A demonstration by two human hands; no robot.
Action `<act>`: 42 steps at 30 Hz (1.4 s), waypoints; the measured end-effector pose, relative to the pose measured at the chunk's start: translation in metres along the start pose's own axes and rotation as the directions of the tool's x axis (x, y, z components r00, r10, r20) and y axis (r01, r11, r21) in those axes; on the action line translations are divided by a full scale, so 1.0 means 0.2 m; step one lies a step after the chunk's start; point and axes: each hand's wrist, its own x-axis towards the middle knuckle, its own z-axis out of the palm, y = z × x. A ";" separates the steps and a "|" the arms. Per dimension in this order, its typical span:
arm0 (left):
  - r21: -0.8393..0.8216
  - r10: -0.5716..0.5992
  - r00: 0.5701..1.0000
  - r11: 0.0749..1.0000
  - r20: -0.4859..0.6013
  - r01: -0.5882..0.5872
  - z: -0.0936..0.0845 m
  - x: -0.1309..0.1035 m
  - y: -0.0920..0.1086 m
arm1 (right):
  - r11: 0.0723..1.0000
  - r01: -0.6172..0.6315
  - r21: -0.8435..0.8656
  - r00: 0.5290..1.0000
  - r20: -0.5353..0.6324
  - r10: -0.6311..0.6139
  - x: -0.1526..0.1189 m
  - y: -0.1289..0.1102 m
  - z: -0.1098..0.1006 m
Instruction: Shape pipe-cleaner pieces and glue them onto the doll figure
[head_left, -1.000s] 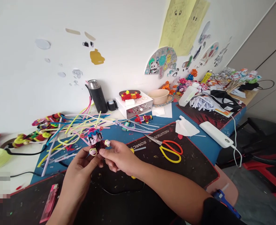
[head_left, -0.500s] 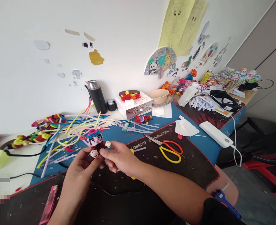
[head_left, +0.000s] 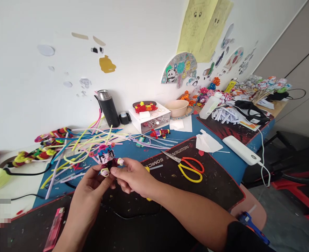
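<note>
A small pipe-cleaner doll (head_left: 106, 158) with a painted white face, blue and pink headdress and dark red body is held upright above the black desk mat. My left hand (head_left: 92, 187) is closed around its lower part from the left. From the right, my right hand (head_left: 134, 176) pinches the body beside one arm with thumb and fingers. The fingers hide the doll's lower end. Behind the doll lie loose pipe cleaners (head_left: 84, 143) in yellow, blue and lilac. Partly covered by my right hand is a yellow-handled tool (head_left: 147, 169).
Scissors (head_left: 187, 168) with red and yellow handles lie on the mat (head_left: 217, 182). A black thermos (head_left: 108, 108), a white box (head_left: 150, 117) and a beige bowl (head_left: 177, 107) stand by the wall. A white power strip (head_left: 241, 150) is at right, a pink cutter (head_left: 54, 227) at lower left.
</note>
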 end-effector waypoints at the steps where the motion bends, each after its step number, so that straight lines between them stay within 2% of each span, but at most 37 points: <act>1: -0.002 -0.001 1.000 1.000 0.002 0.001 0.00 0.00 0.00 | 1.000 0.005 0.004 1.000 -0.002 -0.005 0.00 0.00 0.00; 14: 0.001 -0.002 1.000 1.000 0.004 0.002 0.00 0.00 0.00 | 0.999 0.007 0.039 1.000 -0.005 -0.007 0.01 0.02 -0.01; 23: -0.051 0.010 0.999 0.999 0.048 -0.008 -0.01 0.00 -0.02 | 1.000 -0.014 0.016 1.000 -0.006 0.014 0.00 0.00 0.01; 28: -0.111 -0.026 0.995 0.993 0.098 0.037 -0.05 0.02 -0.03 | 0.999 0.004 0.034 1.000 -0.010 -0.004 0.00 0.01 0.00; 35: -0.203 -0.046 0.999 0.978 -0.014 0.042 0.02 -0.01 0.02 | 0.999 0.016 0.036 1.000 -0.007 -0.016 0.00 0.01 0.01; 42: -0.222 -0.062 0.998 0.973 -0.008 0.058 0.04 -0.02 0.04 | 1.000 0.021 0.023 1.000 -0.012 -0.020 0.00 0.02 0.00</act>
